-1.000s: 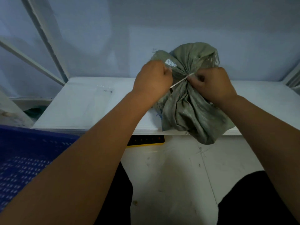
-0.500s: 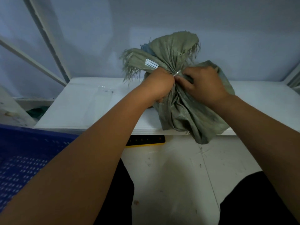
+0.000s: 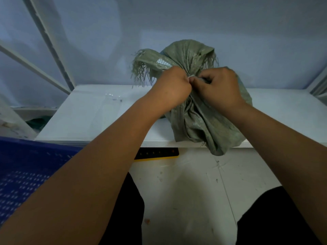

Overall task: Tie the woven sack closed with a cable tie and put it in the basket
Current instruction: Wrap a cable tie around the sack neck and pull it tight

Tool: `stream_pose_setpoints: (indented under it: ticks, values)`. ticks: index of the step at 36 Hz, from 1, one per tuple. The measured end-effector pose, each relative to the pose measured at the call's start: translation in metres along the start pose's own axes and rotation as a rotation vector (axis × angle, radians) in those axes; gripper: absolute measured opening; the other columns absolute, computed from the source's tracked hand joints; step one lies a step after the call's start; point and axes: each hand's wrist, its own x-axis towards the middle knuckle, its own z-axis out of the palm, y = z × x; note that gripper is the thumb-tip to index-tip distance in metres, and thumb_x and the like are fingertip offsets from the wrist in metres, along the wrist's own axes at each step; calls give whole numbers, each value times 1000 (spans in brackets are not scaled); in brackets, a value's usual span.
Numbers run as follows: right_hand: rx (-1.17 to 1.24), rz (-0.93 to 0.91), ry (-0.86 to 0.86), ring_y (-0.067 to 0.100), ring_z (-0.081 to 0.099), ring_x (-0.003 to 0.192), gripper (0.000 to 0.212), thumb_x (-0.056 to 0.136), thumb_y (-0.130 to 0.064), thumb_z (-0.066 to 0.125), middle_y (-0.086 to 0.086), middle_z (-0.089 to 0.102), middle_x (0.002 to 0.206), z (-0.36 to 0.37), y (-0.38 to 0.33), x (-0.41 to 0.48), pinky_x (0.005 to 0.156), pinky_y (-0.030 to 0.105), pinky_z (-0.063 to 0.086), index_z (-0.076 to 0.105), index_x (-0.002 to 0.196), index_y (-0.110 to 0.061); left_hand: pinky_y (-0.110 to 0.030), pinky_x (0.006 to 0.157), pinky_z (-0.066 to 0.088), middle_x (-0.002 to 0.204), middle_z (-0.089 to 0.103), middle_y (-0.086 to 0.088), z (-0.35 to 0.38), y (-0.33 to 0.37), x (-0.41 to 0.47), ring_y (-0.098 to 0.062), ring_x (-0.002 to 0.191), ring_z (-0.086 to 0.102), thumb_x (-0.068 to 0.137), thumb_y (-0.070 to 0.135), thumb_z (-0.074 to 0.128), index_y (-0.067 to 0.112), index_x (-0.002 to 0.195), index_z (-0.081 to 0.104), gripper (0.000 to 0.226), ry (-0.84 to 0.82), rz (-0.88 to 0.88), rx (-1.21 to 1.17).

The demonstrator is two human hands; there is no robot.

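A grey-green woven sack (image 3: 200,119) sits on the white shelf (image 3: 92,117), its lower corner hanging over the front edge. Its frayed mouth (image 3: 187,53) is bunched into a neck and stands up behind my hands. A thin white cable tie (image 3: 191,76) shows as a small bit at the neck, between my fingers. My left hand (image 3: 171,89) is closed on the neck from the left. My right hand (image 3: 219,87) pinches at the tie from the right. The two hands touch. A blue basket (image 3: 23,172) stands at the lower left.
A black and yellow object (image 3: 159,153) lies under the shelf's front edge. White frame bars (image 3: 47,41) rise at the left. My dark-clad knees are at the bottom, over a scuffed white floor (image 3: 191,188). A wall closes off the back.
The long free end of the cable tie seen a second ago is drawn in, leaving a short bit. My hands have come together at the neck, and the sack's frayed mouth has spread upward and leftward.
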Motion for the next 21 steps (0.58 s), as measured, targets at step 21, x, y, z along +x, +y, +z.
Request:
stream_pose_setpoints:
  ticks: [21]
  values:
    - [-80,211,32,22,63,65,37,93,-42,63,5,66,64,-1,-6,4,60,35,48,76,76,-13,-33,66,46,77,62,-12,5,7,-8,-21,66,55,97,16,43,2,89,69,30,64,102,-99]
